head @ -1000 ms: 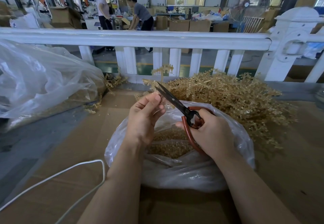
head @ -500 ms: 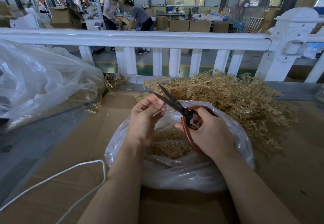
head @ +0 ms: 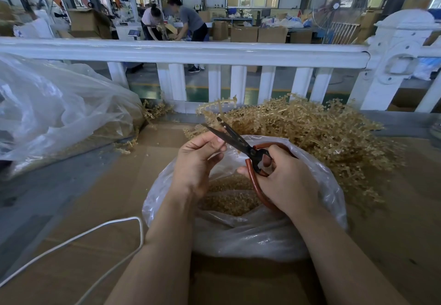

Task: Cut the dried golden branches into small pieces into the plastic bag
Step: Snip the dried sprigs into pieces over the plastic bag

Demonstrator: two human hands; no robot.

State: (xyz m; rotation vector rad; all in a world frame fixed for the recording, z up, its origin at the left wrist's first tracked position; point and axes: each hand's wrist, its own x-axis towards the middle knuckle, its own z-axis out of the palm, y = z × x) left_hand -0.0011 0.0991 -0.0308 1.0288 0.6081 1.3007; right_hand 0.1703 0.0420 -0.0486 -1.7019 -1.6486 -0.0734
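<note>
Fingers (head: 216, 143) of your left hand (head: 195, 161) pinch a golden sprig (head: 220, 106) over the plastic bag (head: 250, 233) while your right hand (head: 284, 180) grips the parted scissors (head: 235, 141), so hold the stiff stem low (it looks light, brittle).

Right hand (head: 284, 178) grips open scissors (head: 235, 141) over plastic bag (head: 250, 235), left hand (head: 195, 161) pinching a sprig
</note>
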